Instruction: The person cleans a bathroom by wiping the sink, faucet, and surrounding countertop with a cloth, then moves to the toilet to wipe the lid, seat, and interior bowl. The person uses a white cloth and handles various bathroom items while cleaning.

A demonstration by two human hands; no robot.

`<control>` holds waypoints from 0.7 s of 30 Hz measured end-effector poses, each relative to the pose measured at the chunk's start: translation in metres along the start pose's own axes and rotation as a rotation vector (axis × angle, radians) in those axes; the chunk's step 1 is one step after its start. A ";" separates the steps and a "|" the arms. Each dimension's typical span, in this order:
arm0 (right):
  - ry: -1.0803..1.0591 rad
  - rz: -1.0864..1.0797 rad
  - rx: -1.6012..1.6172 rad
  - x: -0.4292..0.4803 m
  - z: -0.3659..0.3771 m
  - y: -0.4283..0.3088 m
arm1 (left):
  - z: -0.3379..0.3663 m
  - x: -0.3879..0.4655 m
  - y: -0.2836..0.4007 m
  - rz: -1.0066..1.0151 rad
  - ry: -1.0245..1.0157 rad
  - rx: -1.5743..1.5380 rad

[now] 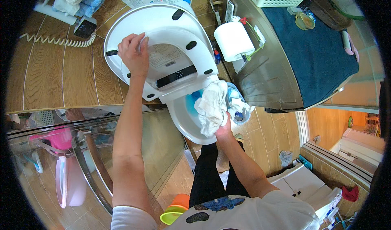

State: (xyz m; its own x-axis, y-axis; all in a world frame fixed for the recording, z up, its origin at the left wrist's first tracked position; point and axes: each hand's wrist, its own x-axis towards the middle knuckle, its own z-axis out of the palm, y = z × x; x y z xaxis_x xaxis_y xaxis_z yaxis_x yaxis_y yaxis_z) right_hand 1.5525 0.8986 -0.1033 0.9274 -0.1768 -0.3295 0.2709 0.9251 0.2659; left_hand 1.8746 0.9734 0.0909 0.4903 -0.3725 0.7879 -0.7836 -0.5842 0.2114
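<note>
My right hand (pixel 224 128) holds a crumpled white cloth (pixel 210 107) over the right side of the toilet bowl (pixel 180 123), whose rim and blue water show beside it. The toilet seat (pixel 171 36) stands raised in front of the raised lid (pixel 122 25). At the seat's upper left edge, my left hand (pixel 133 55) has its fingers bent around the rim. Black rubber pads dot the seat and lid. A black control panel (pixel 176 76) shows through the seat opening. Close to the cloth, a small bin (pixel 244 120) holds white and blue waste.
At right, a toilet roll (pixel 234 41) hangs on the side of a cabinet (pixel 262 77) topped by a dark blue mat (pixel 305 52). A glass screen (pixel 162 135) stands at left. Orange and green buckets (pixel 175 210) sit on the floor, near a white cabinet (pixel 302 181).
</note>
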 end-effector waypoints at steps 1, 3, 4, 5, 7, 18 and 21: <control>0.029 0.013 0.003 0.000 -0.002 -0.001 | -0.001 -0.003 -0.001 0.058 -0.013 0.132; 0.219 -0.016 -0.037 -0.006 0.015 0.006 | -0.017 -0.007 0.018 -0.008 0.067 0.035; 0.334 -0.055 -0.098 -0.007 0.035 0.011 | -0.022 -0.014 0.030 -0.044 0.109 -0.019; 0.440 -0.092 -0.156 -0.006 0.046 0.013 | -0.030 -0.031 0.044 -0.209 0.010 -0.213; 0.184 -0.020 -0.044 -0.003 0.031 0.002 | -0.038 -0.082 0.090 -0.822 -0.240 -0.907; 0.014 -0.628 -1.511 -0.020 0.095 0.052 | -0.070 -0.190 0.168 -1.593 -0.044 -1.521; -0.210 -0.771 -1.688 -0.023 0.100 0.063 | -0.080 -0.185 0.164 -1.383 -0.354 -1.324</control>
State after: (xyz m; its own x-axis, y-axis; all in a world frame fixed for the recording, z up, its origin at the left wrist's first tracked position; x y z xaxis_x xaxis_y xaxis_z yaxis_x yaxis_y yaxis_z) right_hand 1.5741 0.9276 0.0117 0.7887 -0.5770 0.2123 0.2057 -0.0777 -0.9755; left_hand 1.6249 1.0042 0.0264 0.8314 -0.4098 -0.3752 0.4858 0.2082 0.8489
